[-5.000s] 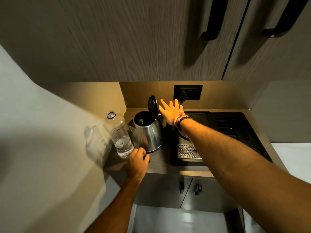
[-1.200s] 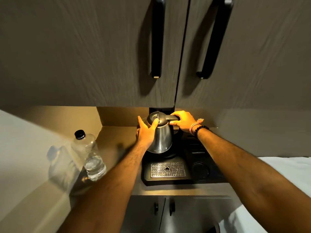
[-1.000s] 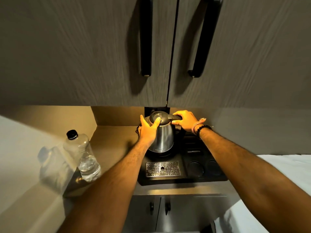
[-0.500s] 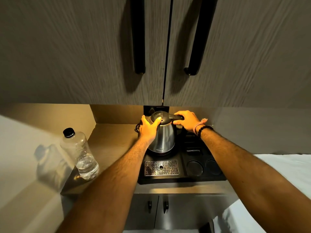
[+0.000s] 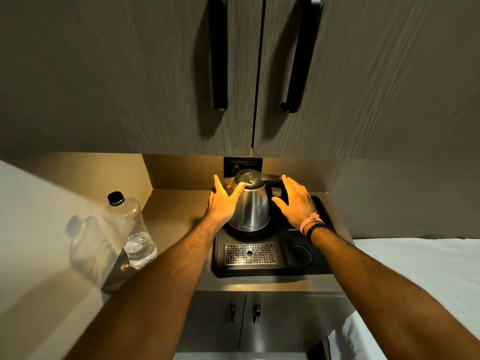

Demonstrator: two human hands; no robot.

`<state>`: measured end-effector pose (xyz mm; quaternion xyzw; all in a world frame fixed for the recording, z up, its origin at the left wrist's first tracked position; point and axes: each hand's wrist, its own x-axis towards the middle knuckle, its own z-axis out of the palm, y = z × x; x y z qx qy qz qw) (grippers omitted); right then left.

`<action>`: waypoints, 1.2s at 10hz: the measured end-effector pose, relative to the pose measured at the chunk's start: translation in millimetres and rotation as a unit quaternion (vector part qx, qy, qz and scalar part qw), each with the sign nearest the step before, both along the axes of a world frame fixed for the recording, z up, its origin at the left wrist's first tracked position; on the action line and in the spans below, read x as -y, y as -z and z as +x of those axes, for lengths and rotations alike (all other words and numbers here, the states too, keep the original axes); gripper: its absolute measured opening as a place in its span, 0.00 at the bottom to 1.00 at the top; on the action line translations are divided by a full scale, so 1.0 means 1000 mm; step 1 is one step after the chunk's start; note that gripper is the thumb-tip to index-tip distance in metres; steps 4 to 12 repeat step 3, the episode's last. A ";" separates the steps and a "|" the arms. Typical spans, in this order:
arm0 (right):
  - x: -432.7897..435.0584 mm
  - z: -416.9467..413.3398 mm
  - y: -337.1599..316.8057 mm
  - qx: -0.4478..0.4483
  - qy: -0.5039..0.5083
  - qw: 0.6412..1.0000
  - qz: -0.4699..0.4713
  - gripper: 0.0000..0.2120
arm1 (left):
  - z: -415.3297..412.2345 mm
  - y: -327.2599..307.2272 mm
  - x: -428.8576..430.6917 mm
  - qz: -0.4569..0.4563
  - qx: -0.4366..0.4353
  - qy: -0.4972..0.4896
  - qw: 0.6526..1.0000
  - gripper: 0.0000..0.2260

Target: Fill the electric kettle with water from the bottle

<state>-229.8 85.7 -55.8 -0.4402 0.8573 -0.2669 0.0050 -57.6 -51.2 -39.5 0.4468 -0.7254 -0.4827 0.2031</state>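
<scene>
Both hands, left hand (image 5: 223, 201) and right hand (image 5: 294, 202), are spread wide beside the shiny steel kettle (image 5: 250, 203). A bump could tip it.

A: Where does the kettle (image 5: 251, 203) stand?

B: Upright on the black tray (image 5: 322, 266), lid shut, behind the drip grate (image 5: 250, 253).

A: And the hands?

B: The left hand (image 5: 224, 201) lies open against the kettle's left side; the right hand (image 5: 296, 201) is spread just beside the handle (image 5: 272, 179), gripping nothing.

A: The bottle (image 5: 131, 229)?

B: Capped, upright on the counter (image 5: 176, 211), well left of the tray, a little water inside.
</scene>
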 end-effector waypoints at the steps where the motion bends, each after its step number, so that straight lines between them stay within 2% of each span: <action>1: 0.000 0.001 0.001 -0.031 0.002 0.999 0.015 0.37 | 0.008 0.000 0.000 -0.036 0.034 0.020 0.999 0.45; 3: -0.001 0.002 -0.003 -0.077 0.035 0.996 0.036 0.36 | 0.017 -0.001 -0.001 -0.141 0.100 0.067 0.983 0.42; 12: -0.001 0.002 -0.003 -0.077 0.035 0.996 0.036 0.36 | 0.017 -0.001 -0.001 -0.141 0.100 0.067 0.983 0.42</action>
